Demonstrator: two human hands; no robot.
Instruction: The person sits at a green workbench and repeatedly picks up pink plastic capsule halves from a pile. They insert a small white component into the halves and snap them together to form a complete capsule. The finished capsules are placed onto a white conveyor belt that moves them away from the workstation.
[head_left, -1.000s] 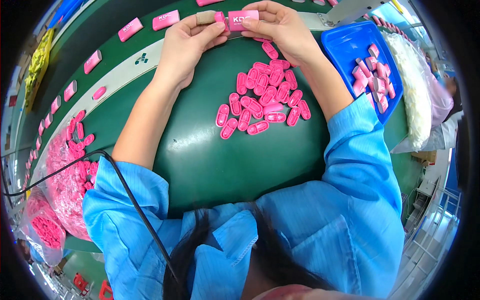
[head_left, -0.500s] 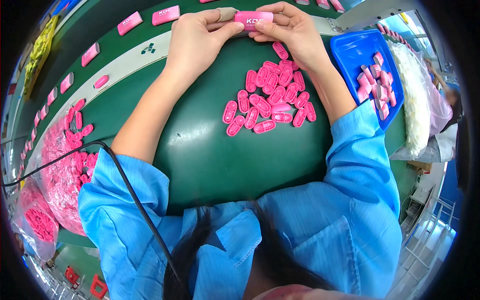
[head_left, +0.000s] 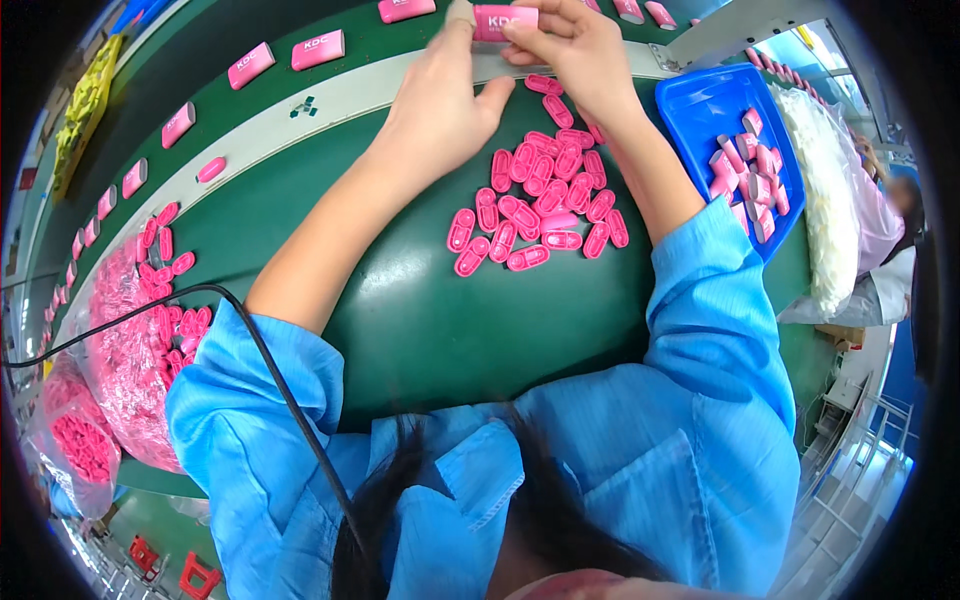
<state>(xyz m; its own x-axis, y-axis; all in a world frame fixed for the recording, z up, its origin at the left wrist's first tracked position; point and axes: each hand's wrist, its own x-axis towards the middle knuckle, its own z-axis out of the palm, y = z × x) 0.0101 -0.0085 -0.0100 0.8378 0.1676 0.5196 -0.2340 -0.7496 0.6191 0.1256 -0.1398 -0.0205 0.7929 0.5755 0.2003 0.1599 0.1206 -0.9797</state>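
Observation:
At the far edge of the green table, my right hand (head_left: 585, 60) pinches a small pink case (head_left: 505, 22) with white lettering between thumb and fingers. My left hand (head_left: 440, 100) is beside the case's left end, its thumb spread away and a tan cover on one fingertip. That hand is slightly blurred, and whether its fingertips touch the case is unclear. Nearer me than both hands lies a loose pile of pink oval caps (head_left: 540, 190) with hollow, moulded insides.
A blue tray (head_left: 690, 105) at the right holds several pink cases (head_left: 745, 170). Beyond a pale rail (head_left: 350, 95), pink cases (head_left: 318, 50) stand in a row on a green belt. Clear bags (head_left: 115, 340) of pink caps lie left. A black cable (head_left: 265, 350) crosses my left sleeve.
My left thumb has come off the case and spread away from it. The case and both hands have shifted slightly farther off. Cases on the belt have moved a little to the left.

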